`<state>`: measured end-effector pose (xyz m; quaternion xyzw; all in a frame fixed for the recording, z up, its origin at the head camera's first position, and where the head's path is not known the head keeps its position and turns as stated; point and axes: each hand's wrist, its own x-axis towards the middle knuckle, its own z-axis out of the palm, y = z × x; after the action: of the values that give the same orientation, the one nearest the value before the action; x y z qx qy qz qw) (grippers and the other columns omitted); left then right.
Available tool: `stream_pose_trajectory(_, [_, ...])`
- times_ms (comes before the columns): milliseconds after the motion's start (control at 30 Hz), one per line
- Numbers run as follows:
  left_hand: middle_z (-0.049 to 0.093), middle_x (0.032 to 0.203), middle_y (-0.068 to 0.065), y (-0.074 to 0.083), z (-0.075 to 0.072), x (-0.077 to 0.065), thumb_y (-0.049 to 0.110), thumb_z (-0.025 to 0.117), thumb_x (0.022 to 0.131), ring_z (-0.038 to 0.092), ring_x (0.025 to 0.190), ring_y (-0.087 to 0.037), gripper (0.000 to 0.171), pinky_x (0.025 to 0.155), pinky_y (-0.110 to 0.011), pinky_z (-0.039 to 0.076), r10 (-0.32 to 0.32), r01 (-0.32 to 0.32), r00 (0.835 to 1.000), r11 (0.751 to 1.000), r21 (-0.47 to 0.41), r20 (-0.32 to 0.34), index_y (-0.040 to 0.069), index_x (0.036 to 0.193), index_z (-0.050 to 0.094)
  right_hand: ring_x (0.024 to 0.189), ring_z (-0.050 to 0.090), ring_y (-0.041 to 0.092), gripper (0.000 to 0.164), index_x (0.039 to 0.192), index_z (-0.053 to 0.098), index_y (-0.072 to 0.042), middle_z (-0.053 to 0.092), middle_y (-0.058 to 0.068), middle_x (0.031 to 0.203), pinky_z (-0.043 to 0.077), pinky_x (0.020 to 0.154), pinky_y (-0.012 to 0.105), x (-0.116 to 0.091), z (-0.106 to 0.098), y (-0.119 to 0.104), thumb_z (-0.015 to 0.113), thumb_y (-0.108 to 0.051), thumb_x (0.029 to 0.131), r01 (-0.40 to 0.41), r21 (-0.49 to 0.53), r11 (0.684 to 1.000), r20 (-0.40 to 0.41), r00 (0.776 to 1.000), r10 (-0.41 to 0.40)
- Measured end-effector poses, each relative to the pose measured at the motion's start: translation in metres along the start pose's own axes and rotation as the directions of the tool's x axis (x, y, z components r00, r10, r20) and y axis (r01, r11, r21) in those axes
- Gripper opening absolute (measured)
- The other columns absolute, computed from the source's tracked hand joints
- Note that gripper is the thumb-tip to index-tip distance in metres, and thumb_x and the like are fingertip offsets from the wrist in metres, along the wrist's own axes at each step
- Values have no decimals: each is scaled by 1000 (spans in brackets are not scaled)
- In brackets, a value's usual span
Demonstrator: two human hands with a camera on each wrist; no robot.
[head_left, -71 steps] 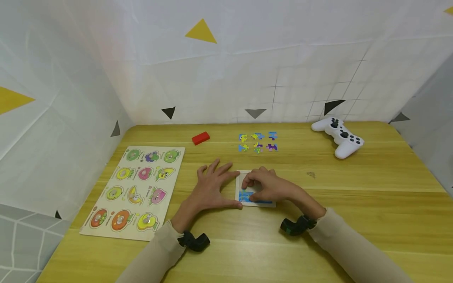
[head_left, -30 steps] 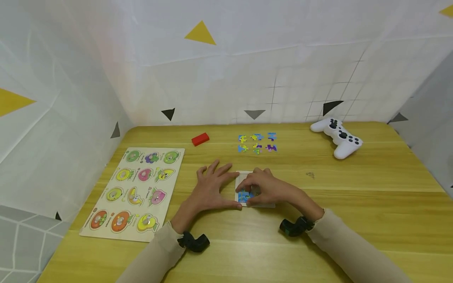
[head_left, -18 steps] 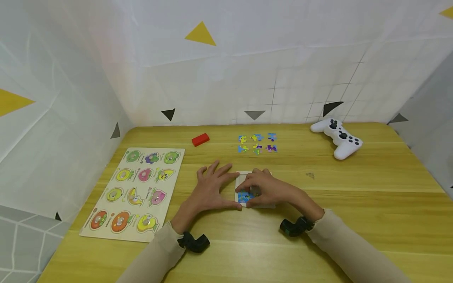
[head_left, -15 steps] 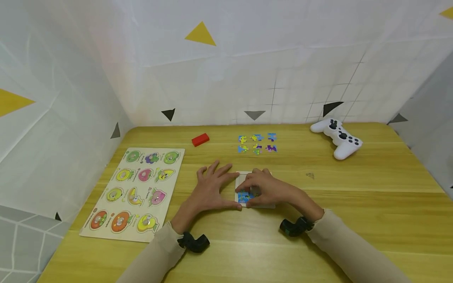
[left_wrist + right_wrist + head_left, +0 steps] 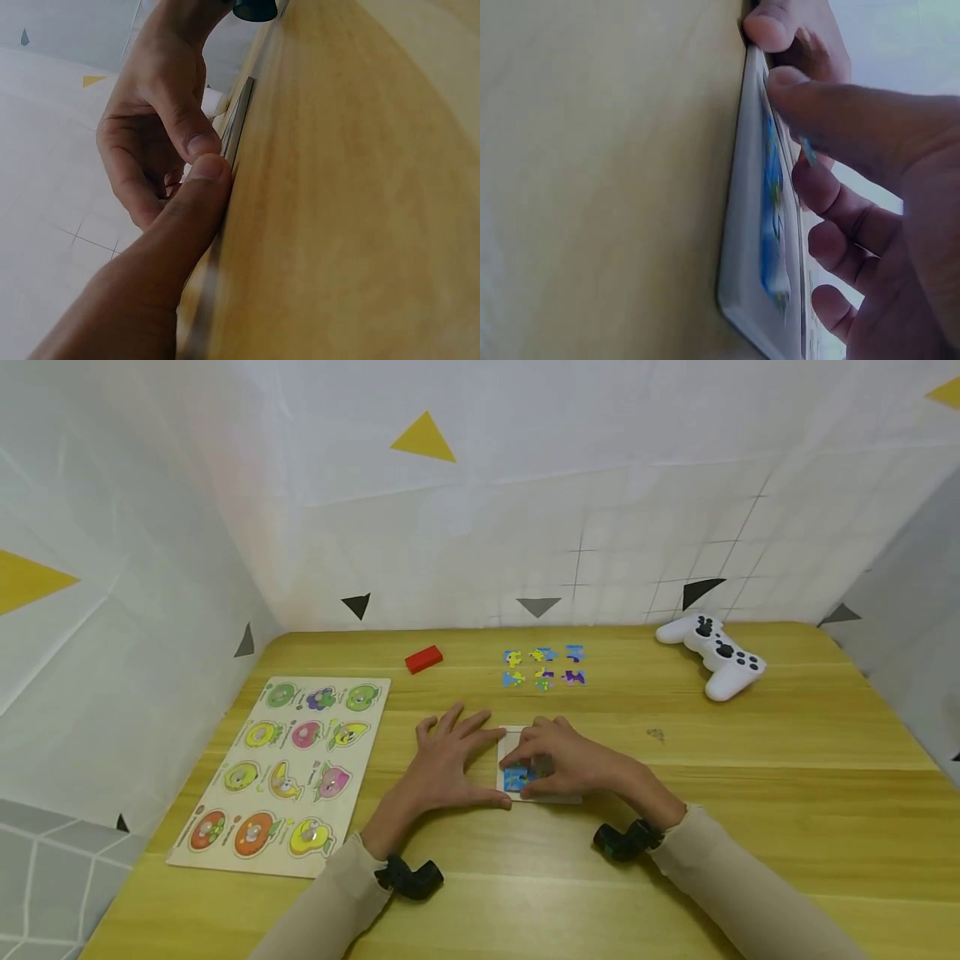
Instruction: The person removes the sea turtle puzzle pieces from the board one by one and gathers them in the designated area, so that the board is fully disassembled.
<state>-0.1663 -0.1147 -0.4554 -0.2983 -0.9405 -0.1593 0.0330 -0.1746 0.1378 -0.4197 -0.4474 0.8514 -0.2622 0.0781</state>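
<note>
A small jigsaw tray with a pale frame [image 5: 556, 799] lies flat on the table, and blue jigsaw pieces [image 5: 515, 778] fill part of its near row. My left hand [image 5: 442, 768] is spread along the tray's left side, thumb by the near corner and index finger by the far one. Over the tray, my right hand [image 5: 573, 760] is bent, and its thumb and index finger pinch a small jigsaw piece [image 5: 808, 151], seen edge-on in the right wrist view. My right hand hides much of the tray's inside.
Several loose jigsaw pieces [image 5: 573, 677] lie in two rows beyond the tray. A fruit peg puzzle board [image 5: 300, 802] is at the left, a red block [image 5: 423, 659] at the back, and a white game controller [image 5: 712, 652] at the back right.
My right hand has shifted slightly left over the tray since the earliest frame, and its fingers have stayed almost still over the last second. The left hand has kept its place.
</note>
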Motion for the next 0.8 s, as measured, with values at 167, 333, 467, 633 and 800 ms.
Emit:
stream_pose_trajectory(167, [37, 165, 1, 1, -1, 0, 84, 71, 66, 20, 156, -41, 98, 110, -68, 19, 6, -6, 1000, 1000, -17, -1, 37, 149, 51, 99, 53, 11, 40, 124, 74, -24, 68, -13, 101, 35, 91, 39, -3, -3, 8, 82, -32, 86, -48, 56, 997, -40, 998, 50])
stream_pose_trajectory(333, [37, 165, 1, 1, -2, 0, 85, 69, 66, 19, 156, -41, 97, 110, -68, 19, 2, -2, 1000, 1000, -25, 6, 37, 149, 50, 97, 58, 13, 38, 127, 73, -19, 69, -9, 104, 45, 87, 36, -5, -8, 16, 79, -28, 90, -62, 102, 993, -100, 992, 72])
stream_pose_trajectory(467, [36, 166, 2, 1, -2, 0, 82, 64, 74, 18, 157, -40, 88, 111, -67, 17, -6, 7, 1000, 999, -46, 17, 39, 150, 49, 95, 59, 15, 39, 129, 72, -16, 69, -6, 107, 48, 81, 34, -7, -12, 21, 76, -24, 91, -85, 104, 991, -131, 987, 98])
stream_pose_trajectory(633, [38, 165, 1, 0, -3, 0, 70, 54, 88, 20, 156, -40, 69, 111, -67, 17, -8, 9, 1000, 997, -74, 12, 37, 149, 51, 91, 57, 17, 41, 130, 70, -16, 68, -4, 104, 47, 80, 35, -6, -15, 25, 76, -24, 91, -136, 130, 982, -142, 978, 154])
stream_pose_trajectory(800, [39, 164, -2, -2, -3, 0, 59, 55, 94, 22, 155, -42, 61, 111, -68, 18, 4, -4, 1000, 995, -98, -1, 31, 148, 53, 91, 58, 16, 39, 127, 71, -10, 68, -3, 99, 48, 80, 34, -3, -16, 31, 78, -20, 89, -116, 142, 983, -179, 974, 140])
